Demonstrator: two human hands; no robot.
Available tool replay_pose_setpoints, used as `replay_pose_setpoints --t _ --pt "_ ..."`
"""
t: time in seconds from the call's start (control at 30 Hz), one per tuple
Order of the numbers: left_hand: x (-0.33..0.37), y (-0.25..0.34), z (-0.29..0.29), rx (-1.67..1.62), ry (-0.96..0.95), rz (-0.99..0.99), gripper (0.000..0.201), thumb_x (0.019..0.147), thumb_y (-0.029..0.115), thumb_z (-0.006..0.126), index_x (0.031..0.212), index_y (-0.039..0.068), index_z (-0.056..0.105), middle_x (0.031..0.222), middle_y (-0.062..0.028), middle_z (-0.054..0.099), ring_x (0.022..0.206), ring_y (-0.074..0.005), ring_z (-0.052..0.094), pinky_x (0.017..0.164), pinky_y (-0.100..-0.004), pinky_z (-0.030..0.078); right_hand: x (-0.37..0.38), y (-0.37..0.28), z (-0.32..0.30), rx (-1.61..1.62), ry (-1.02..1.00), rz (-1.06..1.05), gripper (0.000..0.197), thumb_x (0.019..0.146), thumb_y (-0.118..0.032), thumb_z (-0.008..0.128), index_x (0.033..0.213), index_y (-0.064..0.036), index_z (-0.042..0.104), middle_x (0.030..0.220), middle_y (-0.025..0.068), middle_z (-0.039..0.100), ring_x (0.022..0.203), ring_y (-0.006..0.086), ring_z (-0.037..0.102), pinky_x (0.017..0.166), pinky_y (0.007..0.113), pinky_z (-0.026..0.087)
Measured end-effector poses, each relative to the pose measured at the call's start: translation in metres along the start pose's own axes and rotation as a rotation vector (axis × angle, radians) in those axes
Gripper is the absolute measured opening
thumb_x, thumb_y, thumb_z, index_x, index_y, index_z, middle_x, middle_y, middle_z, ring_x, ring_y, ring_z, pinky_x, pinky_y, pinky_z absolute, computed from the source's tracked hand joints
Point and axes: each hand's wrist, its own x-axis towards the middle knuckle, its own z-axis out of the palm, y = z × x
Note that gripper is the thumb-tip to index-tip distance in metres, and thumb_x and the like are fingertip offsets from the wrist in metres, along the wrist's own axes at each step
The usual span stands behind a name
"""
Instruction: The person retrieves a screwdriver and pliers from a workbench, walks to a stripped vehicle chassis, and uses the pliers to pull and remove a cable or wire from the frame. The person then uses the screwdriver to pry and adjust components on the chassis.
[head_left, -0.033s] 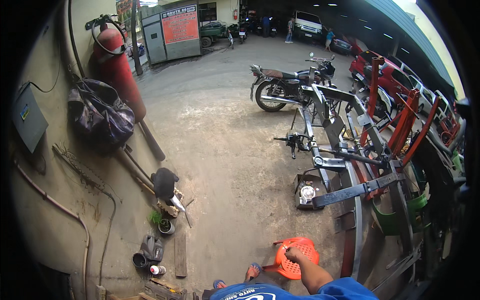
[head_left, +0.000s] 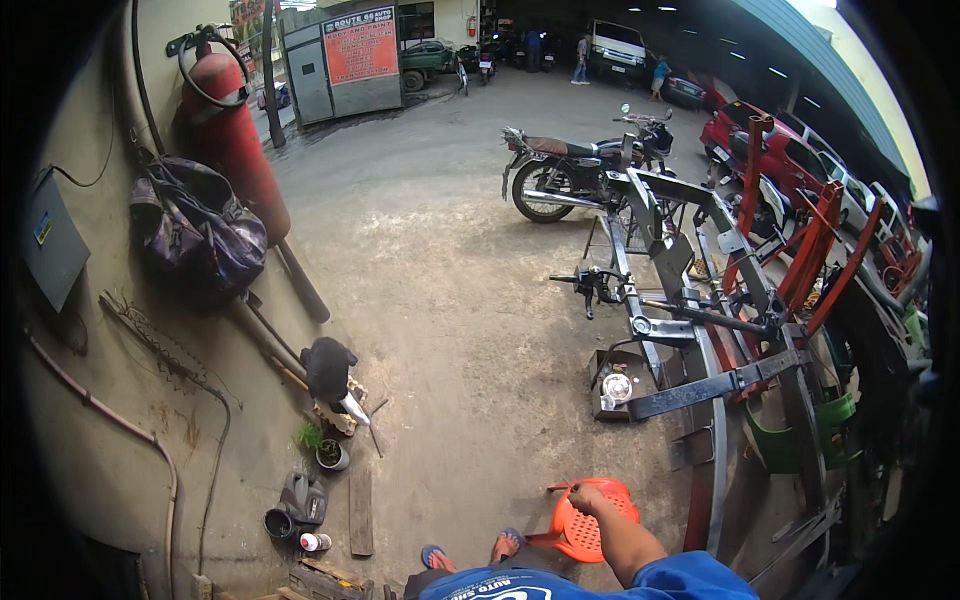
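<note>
My right hand (head_left: 588, 497) reaches out from a blue sleeve over an orange plastic stool (head_left: 590, 535) with a perforated seat. Its fingers are curled closed, and whatever they may hold is too small to make out. Whether the hand touches the stool or hovers above it, I cannot tell. No part of my left hand shows. My feet, in blue sandals (head_left: 508, 541), stand to the left of the stool.
To the right stands a metal vehicle frame (head_left: 715, 400) beside red steel posts (head_left: 812, 245). A tray (head_left: 607, 408) with a round part lies under it. A motorcycle (head_left: 580, 170) is parked beyond. Along the left wall are a bottle (head_left: 315, 541), a jug (head_left: 305, 497) and a plank (head_left: 361, 512).
My right hand has shifted slightly up over the stool. More of my left sandal shows, and the whole view has moved a little.
</note>
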Motion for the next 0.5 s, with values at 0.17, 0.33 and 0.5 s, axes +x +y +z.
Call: replay_pose_setpoints --t 0.17,0.33,0.5 --pt "0.067 0.096 -0.046 -0.039 -0.01 0.026 0.029 0.086 0.028 0.077 0.095 0.001 0.075 0.086 -0.01 0.075 0.074 -0.0197 0.071 0.073 -0.0366 0.055 0.095 -0.158 -0.067 -0.082 0.104 -0.109 0.047 0.091 -0.03 0.066 0.129 -0.002 0.063 0.086 0.0157 0.07 0.066 0.0234 0.067 0.058 0.038 0.054" --pt "0.151 0.117 -0.108 0.102 -0.079 -0.022 0.029 0.086 0.028 0.077 0.095 0.0 0.075 0.087 -0.0104 0.075 0.074 -0.02 0.071 0.073 -0.0364 0.055 0.126 -0.225 -0.063 -0.003 0.195 -0.095 0.044 0.094 -0.031 0.064 0.13 -0.0046 0.062 0.085 0.0141 0.07 0.066 0.0216 0.066 0.058 0.038 0.053" --pt "0.241 0.183 -0.182 0.324 -0.098 0.088 0.026 0.086 0.025 0.078 0.092 0.0 0.074 0.086 -0.0108 0.074 0.072 -0.0195 0.07 0.071 -0.0363 0.056 0.154 -0.183 -0.02 -0.018 -0.093 0.178 0.036 0.088 -0.027 0.064 0.113 -0.0027 0.07 0.082 0.0135 0.071 0.065 0.0243 0.068 0.055 0.04 0.054"
